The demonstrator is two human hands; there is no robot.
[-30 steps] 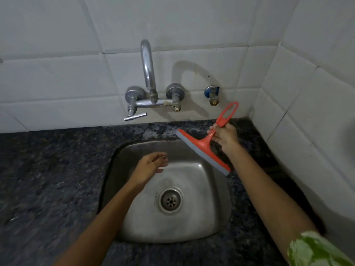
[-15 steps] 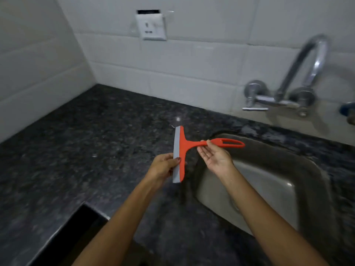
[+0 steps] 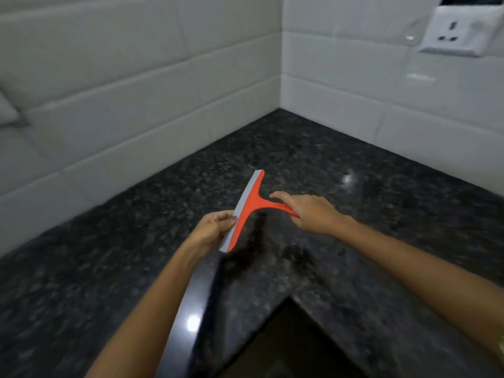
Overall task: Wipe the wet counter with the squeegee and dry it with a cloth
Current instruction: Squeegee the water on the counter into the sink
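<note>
Both bare forearms reach forward, converging. The left hand [image 3: 215, 230] pinches the lower blade end of the orange plastic squeegee with grey rubber strip [image 3: 246, 211]; the right hand [image 3: 311, 211] lies over its handle, index finger extended

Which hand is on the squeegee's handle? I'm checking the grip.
The right hand holds the orange handle of the squeegee. The left hand instead pinches the grey blade edge near its lower end.
</note>
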